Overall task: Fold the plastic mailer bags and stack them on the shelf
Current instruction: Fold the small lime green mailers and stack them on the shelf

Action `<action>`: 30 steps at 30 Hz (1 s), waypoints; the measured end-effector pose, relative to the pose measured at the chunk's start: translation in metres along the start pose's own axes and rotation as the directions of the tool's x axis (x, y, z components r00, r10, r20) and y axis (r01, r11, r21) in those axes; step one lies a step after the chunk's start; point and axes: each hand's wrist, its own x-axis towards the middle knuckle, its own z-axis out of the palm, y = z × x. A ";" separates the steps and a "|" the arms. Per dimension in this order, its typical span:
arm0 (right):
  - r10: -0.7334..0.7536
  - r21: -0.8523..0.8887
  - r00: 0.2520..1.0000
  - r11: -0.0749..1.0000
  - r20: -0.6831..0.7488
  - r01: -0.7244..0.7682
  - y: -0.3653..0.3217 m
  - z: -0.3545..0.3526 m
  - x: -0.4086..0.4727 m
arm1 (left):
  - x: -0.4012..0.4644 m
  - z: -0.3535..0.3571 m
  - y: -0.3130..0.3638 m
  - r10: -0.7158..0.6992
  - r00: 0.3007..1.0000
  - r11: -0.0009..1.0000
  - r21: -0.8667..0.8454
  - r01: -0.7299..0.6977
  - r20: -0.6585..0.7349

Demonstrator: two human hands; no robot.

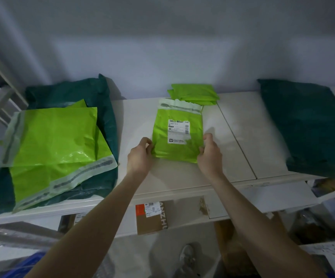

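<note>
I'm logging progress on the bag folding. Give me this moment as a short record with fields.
in hands: green labelled mailer, flat on the shelf
left hand: pinches the mailer's near left edge
right hand: grips its near right edge
folded stack: green folded mailers at the back, by the wall
unfolded pile: green mailers lying on a dark green bag, left
far right: another dark green bag
</note>
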 end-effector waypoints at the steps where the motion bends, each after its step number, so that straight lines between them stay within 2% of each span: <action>1: -0.012 -0.018 1.000 1.000 -0.004 0.012 0.000 0.000 0.001 | -0.001 -0.001 0.001 0.026 1.000 1.000 0.008 -0.026 0.001; 3: -0.036 -0.078 0.999 0.996 0.003 0.037 0.000 0.000 0.001 | -0.003 -0.003 0.002 0.087 0.996 0.991 0.102 -0.089 0.020; 5: -0.056 -0.176 0.998 0.982 0.036 0.062 -0.001 -0.001 -0.001 | -0.007 -0.003 -0.001 0.153 0.986 0.947 0.275 -0.165 0.067; 7: -0.058 -0.293 0.995 0.953 0.079 0.079 -0.002 -0.002 -0.003 | -0.013 -0.004 -0.005 0.181 0.978 0.906 0.368 -0.207 0.104; 10: -0.091 -0.395 0.994 0.912 0.060 0.107 -0.001 -0.003 -0.001 | -0.017 -0.006 -0.012 0.197 0.975 0.925 0.309 -0.220 0.103; 12: -0.216 -0.360 0.976 0.910 0.015 0.207 -0.002 0.000 0.005 | -0.017 -0.007 -0.012 0.193 0.977 0.944 0.254 -0.210 0.091; 15: -0.490 -0.266 0.868 0.828 0.087 0.494 -0.016 0.012 0.008 | -0.013 -0.006 -0.006 0.143 0.988 0.972 0.180 -0.150 0.052; 17: -0.564 -0.240 0.789 0.753 0.242 0.612 -0.032 0.023 0.007 | -0.010 -0.004 -0.001 0.114 0.993 0.982 0.146 -0.118 0.037; 20: -0.506 -0.266 0.747 0.720 0.432 0.641 -0.042 0.039 0.007 | -0.006 -0.002 0.002 0.098 0.995 0.983 0.152 -0.101 0.027; 23: -0.510 -0.332 0.733 0.666 0.450 0.668 -0.038 0.045 0.011 | -0.006 -0.003 -0.001 0.127 0.992 0.974 0.185 -0.130 0.023; 27: -0.471 -0.355 0.741 0.668 0.479 0.654 -0.041 0.045 0.016 | -0.007 -0.007 -0.002 0.149 0.989 0.972 0.179 -0.150 0.023; 30: -0.444 -0.354 0.738 0.673 0.508 0.649 -0.045 0.045 0.018 | -0.006 -0.007 -0.004 0.158 0.984 0.951 0.254 -0.175 0.085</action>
